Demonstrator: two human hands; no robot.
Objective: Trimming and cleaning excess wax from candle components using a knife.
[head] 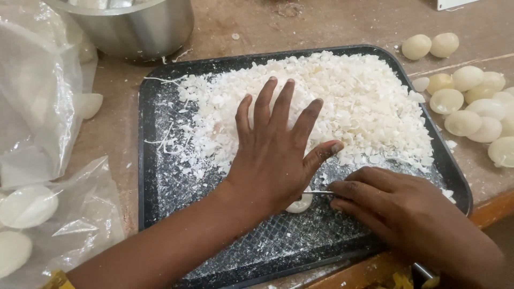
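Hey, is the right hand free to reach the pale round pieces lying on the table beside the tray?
Probably yes. The right hand rests on the tray's near corner holding a thin metal blade, and the pale round pieces lie just past the rim, nothing between.

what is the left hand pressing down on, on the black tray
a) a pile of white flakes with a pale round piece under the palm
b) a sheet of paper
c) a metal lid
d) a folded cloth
a: the left hand lies flat, fingers spread, over the white flakes on the black tray, and a pale round piece peeks out under the palm, where the right hand holds a thin blade.
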